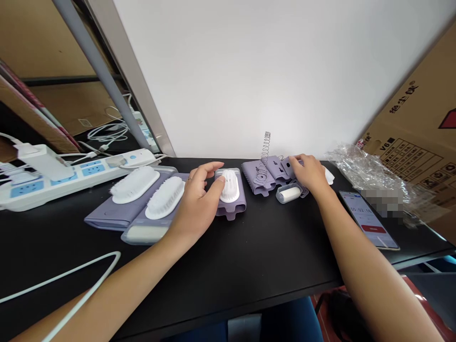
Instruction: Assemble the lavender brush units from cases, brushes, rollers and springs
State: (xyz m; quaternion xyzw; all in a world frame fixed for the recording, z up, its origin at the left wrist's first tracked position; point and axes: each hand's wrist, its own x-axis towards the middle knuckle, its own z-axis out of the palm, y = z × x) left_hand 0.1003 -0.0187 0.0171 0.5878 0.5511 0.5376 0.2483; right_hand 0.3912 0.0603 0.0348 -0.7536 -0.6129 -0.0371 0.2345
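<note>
My left hand (194,202) has its fingers apart, beside a white bristled brush head (231,186) that lies on a purple case (241,190). Its thumb tip touches or nearly touches the bristles. At the right, the fingers of my right hand (309,173) are closed around a small purple plastic part (288,166), partly hidden by the fingers. Two similar purple parts lie left of it, with a thin metal spring (265,147) standing over them. Just below is a clear cap with a white roller-like block (290,194) inside.
Left of my hands, two white brush heads (164,198) rest on purple cases (110,211). A white power strip (85,173) with plugs stands behind. At right lie a phone (370,223), crumpled clear plastic (384,171) and a cardboard box (416,123). A white cable (89,259) crosses the left.
</note>
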